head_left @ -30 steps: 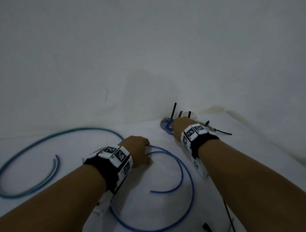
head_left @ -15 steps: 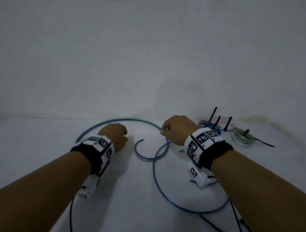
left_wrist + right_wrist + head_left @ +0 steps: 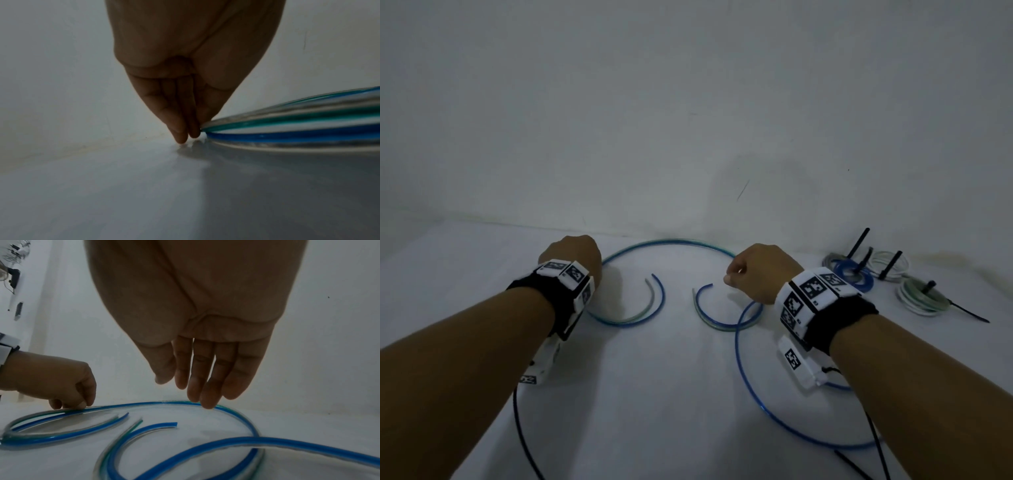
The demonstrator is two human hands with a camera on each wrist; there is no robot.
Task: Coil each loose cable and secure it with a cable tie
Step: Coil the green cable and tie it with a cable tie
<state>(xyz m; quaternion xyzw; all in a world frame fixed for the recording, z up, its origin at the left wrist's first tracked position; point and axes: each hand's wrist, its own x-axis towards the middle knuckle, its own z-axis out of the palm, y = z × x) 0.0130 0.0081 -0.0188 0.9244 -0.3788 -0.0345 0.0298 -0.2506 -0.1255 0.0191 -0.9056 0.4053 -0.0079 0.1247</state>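
A loose blue-and-green cable (image 3: 671,244) lies in a wide arc on the white table, with both ends curling inward. My left hand (image 3: 571,253) is at the arc's left side. In the left wrist view its thumb and fingers (image 3: 183,129) pinch the cable (image 3: 287,125) against the table. My right hand (image 3: 743,277) hovers at the arc's right side. Its fingers (image 3: 205,395) hang straight down, tips just at the cable (image 3: 144,404), gripping nothing. A second, plain blue cable (image 3: 738,363) loops under my right wrist.
Three coiled cables with black ties (image 3: 854,274) (image 3: 890,263) (image 3: 919,296) sit at the back right by the wall. Loose black cable ties (image 3: 856,466) lie at the front right. A thin black wire (image 3: 518,425) runs below my left wrist. The wall stands close behind.
My right hand left the tied coils at the back right and came over the blue-and-green cable. My left hand moved off the plain blue cable and pinched the arc's left side.
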